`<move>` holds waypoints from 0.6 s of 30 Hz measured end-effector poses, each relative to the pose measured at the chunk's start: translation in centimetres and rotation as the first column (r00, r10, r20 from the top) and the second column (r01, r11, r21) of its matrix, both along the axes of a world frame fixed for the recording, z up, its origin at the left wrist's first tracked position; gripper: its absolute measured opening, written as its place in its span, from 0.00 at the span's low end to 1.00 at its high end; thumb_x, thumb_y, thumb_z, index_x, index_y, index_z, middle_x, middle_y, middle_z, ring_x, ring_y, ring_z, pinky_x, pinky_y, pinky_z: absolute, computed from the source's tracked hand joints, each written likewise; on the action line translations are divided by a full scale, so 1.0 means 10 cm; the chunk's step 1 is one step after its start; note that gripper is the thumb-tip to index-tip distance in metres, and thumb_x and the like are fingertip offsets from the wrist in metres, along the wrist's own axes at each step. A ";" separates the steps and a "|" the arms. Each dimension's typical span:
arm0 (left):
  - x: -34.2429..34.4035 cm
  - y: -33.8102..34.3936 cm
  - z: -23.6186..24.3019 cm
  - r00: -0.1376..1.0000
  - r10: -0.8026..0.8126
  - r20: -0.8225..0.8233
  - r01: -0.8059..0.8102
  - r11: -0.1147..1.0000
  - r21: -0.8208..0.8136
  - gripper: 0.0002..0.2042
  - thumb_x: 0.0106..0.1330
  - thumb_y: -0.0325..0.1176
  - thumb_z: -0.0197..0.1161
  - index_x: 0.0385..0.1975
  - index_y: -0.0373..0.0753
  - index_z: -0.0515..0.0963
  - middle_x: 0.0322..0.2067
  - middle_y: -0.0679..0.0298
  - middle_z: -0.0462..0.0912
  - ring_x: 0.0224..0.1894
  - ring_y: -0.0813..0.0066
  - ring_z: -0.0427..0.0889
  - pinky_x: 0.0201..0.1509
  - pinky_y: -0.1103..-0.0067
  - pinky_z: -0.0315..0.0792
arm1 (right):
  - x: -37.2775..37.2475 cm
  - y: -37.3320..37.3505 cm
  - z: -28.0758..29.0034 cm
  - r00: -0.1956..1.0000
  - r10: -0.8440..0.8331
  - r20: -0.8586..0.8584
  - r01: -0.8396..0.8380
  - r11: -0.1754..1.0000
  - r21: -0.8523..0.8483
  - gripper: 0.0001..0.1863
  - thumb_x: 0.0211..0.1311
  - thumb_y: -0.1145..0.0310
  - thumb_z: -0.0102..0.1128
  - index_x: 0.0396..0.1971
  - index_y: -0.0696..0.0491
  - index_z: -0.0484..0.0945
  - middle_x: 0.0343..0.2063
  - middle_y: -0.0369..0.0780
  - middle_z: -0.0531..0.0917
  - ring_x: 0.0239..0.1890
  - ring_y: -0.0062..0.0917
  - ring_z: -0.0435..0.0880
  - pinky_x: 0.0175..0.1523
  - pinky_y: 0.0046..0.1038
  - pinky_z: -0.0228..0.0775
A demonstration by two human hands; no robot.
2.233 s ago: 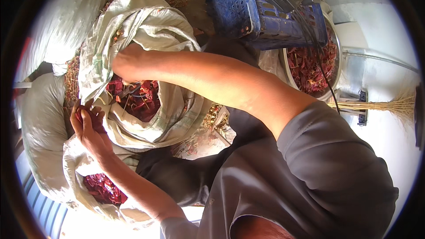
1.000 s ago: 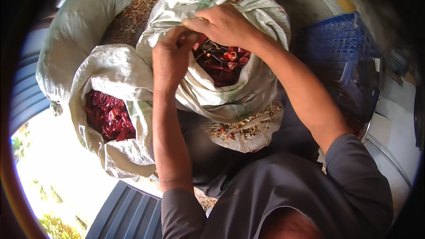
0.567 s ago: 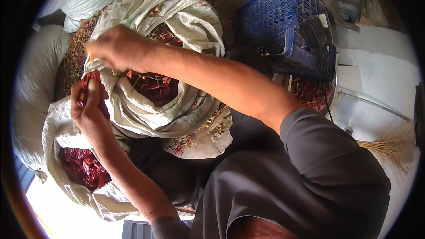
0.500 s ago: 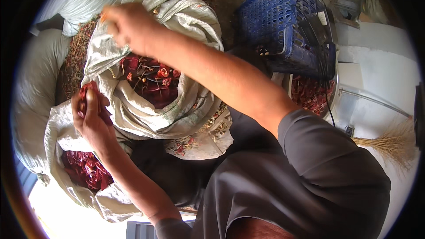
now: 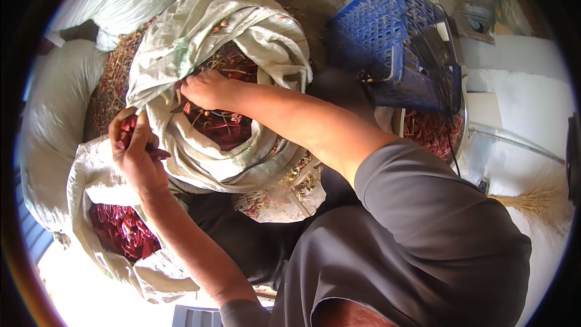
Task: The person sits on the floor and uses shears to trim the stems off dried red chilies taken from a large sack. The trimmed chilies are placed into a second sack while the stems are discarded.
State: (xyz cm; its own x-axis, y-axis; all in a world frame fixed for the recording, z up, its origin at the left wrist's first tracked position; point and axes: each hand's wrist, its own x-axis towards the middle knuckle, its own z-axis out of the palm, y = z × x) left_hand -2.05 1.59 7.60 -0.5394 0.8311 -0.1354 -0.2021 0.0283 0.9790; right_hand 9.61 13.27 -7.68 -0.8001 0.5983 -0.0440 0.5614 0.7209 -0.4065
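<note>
Dark red dried chillies (image 5: pixel 125 132) are bunched in my left hand (image 5: pixel 140 160), whose fingers close around them beside the left rim of a large white woven sack (image 5: pixel 266 21). The sack's rolled-down mouth shows dried red chillies and pale stems (image 5: pixel 224 130) inside. Over that opening is my right hand (image 5: pixel 210 89), its fingers curled and pressed together. What the right fingertips hold, if anything, I cannot make out. A second white sack (image 5: pixel 82 184), below my left hand, contains glossy deep-red chillies (image 5: pixel 124 230).
A blue perforated plastic crate (image 5: pixel 369 24) stands at the far right, a black cable (image 5: pixel 449 127) hanging over it. Below it, a container holds more red chillies (image 5: pixel 426 133). Full white sacks (image 5: pixel 54 127) line the left. A straw broom (image 5: pixel 526 201) lies right; stems and scraps (image 5: pixel 115 79) litter the floor.
My right hand has come down from above the sack's far left rim to its opening. The left hand has shifted slightly right and down, still gripping chillies.
</note>
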 end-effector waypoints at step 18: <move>-0.24 -0.17 -0.03 0.998 0.025 -0.065 -0.040 0.973 -0.227 0.03 0.64 0.29 0.65 0.32 0.37 0.80 0.20 0.72 0.75 0.16 0.90 0.63 0.17 0.89 0.54 | 0.16 0.10 0.37 0.985 0.012 0.170 -0.018 0.999 0.038 0.08 0.49 0.71 0.62 0.31 0.56 0.83 0.30 0.46 0.85 0.36 0.42 0.86 0.38 0.39 0.78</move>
